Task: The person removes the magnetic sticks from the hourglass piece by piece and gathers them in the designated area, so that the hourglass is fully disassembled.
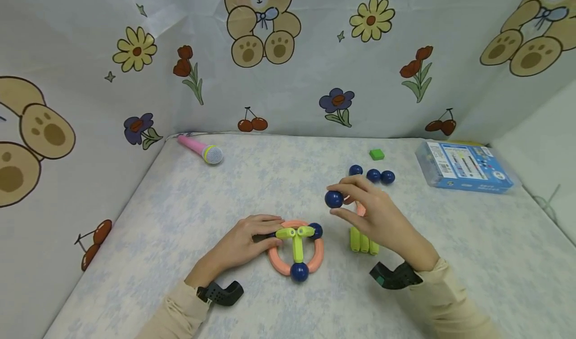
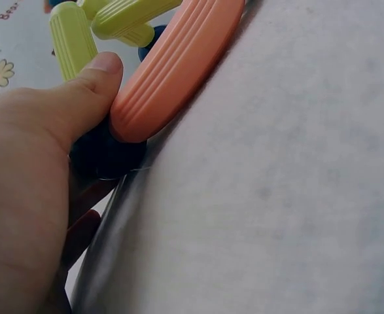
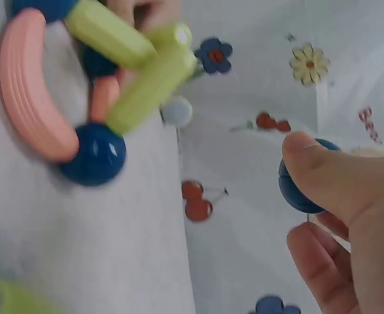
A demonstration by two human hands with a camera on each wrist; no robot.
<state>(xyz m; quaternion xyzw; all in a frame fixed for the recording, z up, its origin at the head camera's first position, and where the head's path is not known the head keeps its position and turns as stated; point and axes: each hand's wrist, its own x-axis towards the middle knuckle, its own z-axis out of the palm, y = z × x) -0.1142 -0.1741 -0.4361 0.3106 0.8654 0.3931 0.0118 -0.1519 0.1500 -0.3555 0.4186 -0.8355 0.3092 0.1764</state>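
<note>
My left hand (image 1: 246, 236) holds the left dark blue ball (image 2: 106, 157) of a magnetic-looking construction on the table, its thumb on the ball's upper side. The construction is a ring of curved salmon rods (image 1: 318, 255) joined by blue balls. Yellow-green rods (image 1: 297, 249) rise from the balls and lean together over the ring's middle. Above the table, to the right of the ring, my right hand (image 1: 371, 209) pinches a loose blue ball (image 1: 333, 199) between thumb and fingertips. The right wrist view shows this same ball (image 3: 297, 186) clear of the construction.
Several yellow-green rods (image 1: 360, 242) lie beneath my right hand, with a salmon piece (image 1: 360, 208) partly hidden behind it. Farther back are 3 blue balls (image 1: 373, 175) and a green block (image 1: 377, 154). A blue box (image 1: 468, 166) stands back right, a pink toy microphone (image 1: 200, 149) back left.
</note>
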